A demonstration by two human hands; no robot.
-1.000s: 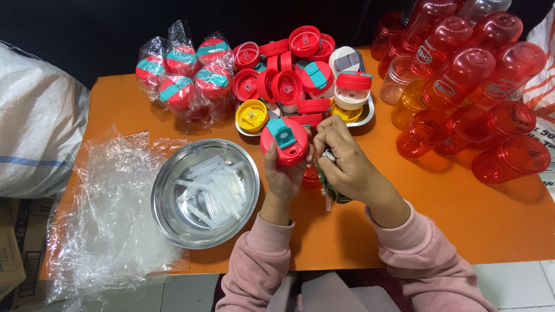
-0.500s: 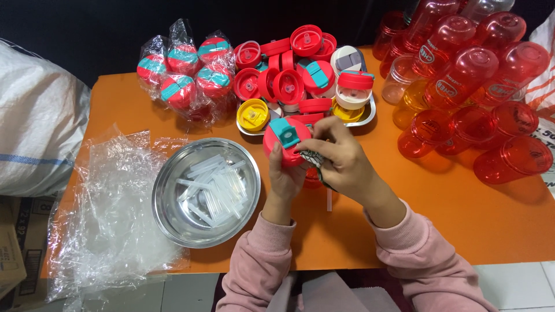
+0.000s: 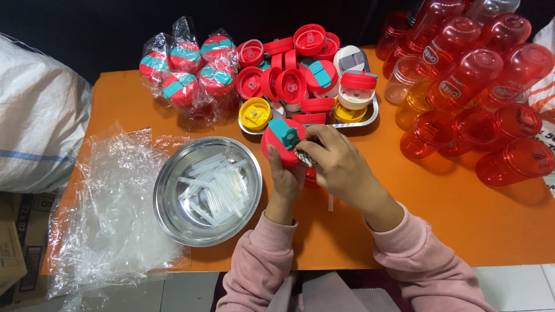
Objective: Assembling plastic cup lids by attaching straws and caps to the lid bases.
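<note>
My left hand [image 3: 285, 176] grips a round red lid with a teal flip cap [image 3: 281, 140], held upright over the orange table [image 3: 451, 214]. My right hand [image 3: 337, 164] closes around the lid's right edge, fingers pressed at its underside. A steel bowl [image 3: 172, 173] holding several clear plastic straws [image 3: 215, 188] sits just left of my hands. Behind the lid, a metal tray [image 3: 370, 117] is heaped with more red, yellow and white lids.
Bagged red-and-teal lids [image 3: 188, 69] lie at the back left. Red transparent bottles [image 3: 474, 81] lie piled at the right. Crumpled clear plastic wrap [image 3: 110, 214] covers the table's left edge, next to a white sack [image 3: 34, 133] and a cardboard box [image 3: 14, 254].
Both hands have shifted slightly with the lid, turning it a little; my right hand's fingers have moved further over its edge.
</note>
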